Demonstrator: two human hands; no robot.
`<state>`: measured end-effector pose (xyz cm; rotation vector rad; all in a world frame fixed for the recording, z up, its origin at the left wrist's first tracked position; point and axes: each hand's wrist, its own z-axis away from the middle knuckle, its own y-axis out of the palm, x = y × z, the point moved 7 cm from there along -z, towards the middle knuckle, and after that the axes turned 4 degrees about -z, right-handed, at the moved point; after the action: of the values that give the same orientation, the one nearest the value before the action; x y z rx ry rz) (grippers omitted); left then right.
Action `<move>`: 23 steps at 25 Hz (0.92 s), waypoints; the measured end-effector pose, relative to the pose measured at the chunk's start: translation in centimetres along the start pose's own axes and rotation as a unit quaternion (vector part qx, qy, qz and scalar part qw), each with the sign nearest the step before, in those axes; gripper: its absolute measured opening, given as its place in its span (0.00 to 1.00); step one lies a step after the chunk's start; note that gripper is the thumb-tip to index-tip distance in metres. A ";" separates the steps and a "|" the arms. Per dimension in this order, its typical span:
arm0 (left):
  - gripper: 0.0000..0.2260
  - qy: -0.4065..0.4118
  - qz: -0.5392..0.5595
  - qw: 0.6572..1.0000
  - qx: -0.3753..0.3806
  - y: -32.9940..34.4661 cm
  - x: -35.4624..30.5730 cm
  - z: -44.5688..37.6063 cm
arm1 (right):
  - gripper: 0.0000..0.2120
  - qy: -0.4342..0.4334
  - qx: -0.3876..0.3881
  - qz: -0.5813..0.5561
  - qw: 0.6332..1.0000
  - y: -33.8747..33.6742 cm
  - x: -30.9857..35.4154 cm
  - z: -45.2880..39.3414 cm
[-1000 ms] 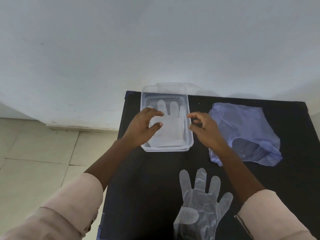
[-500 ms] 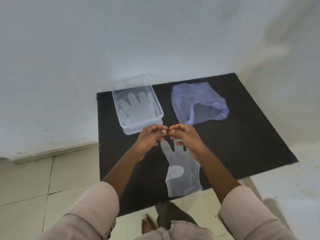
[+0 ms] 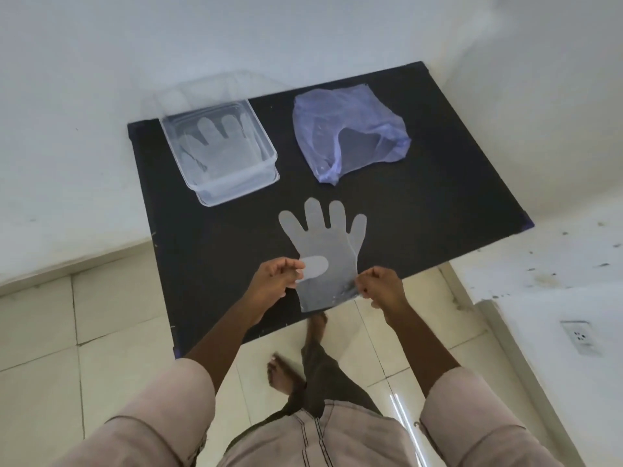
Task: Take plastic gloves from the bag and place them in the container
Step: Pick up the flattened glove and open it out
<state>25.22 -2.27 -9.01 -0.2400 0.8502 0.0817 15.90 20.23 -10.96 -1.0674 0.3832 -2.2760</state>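
A clear plastic glove (image 3: 325, 246) lies flat near the front edge of the black table (image 3: 438, 203), fingers pointing away from me. My left hand (image 3: 274, 279) pinches its left edge by the thumb flap. My right hand (image 3: 379, 286) pinches its right edge near the cuff. At the table's back left stands a clear rectangular container (image 3: 266, 166) with another glove (image 3: 217, 148) lying flat inside. The crumpled pale purple plastic bag (image 3: 344, 136) lies at the back, right of the container, its mouth open towards me.
A clear lid (image 3: 209, 91) leans against the white wall behind the container. Tiled floor and my bare feet (image 3: 286, 374) show below the table's front edge. A white ledge with a wall socket (image 3: 578, 335) is at the right.
My hands left the container, drew back towards me and took hold of the loose glove at its two sides. The view has pulled back and tilted down.
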 end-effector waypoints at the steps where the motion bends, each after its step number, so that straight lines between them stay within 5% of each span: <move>1: 0.06 0.001 -0.004 1.000 0.001 0.3 0.5 0.0 | 0.08 0.012 -0.016 0.017 1.000 0.2 -1.1 -0.2; 4: 0.06 0.013 -0.022 1.000 0.003 1.1 1.4 -0.2 | 0.19 0.035 -0.062 0.028 0.997 0.8 -3.4 -0.6; 9: 0.07 0.084 -0.162 0.983 -0.029 1.9 1.4 0.7 | 0.12 0.057 -0.082 -0.044 0.994 1.1 -3.4 -0.3; 12: 0.22 0.163 -0.405 0.898 -0.060 3.4 0.8 2.1 | 0.11 0.092 -0.062 -0.160 0.981 1.1 -2.8 0.8; 14: 0.28 0.175 -0.467 0.864 -0.067 4.7 1.2 2.6 | 0.10 0.115 -0.043 -0.227 0.966 1.0 -2.2 1.6; 20: 0.09 0.228 -0.390 0.880 -0.147 4.9 0.7 2.0 | 0.03 0.141 0.030 -0.370 0.918 0.7 0.2 3.1; 23: 0.05 0.244 -0.350 0.887 -0.176 3.1 -1.1 1.6 | 0.04 0.075 0.051 -0.357 0.930 -0.6 1.6 2.9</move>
<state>25.16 1.18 -7.76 -0.9277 1.1996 -0.5293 17.11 19.70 -7.84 -1.0974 -0.0990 -2.9876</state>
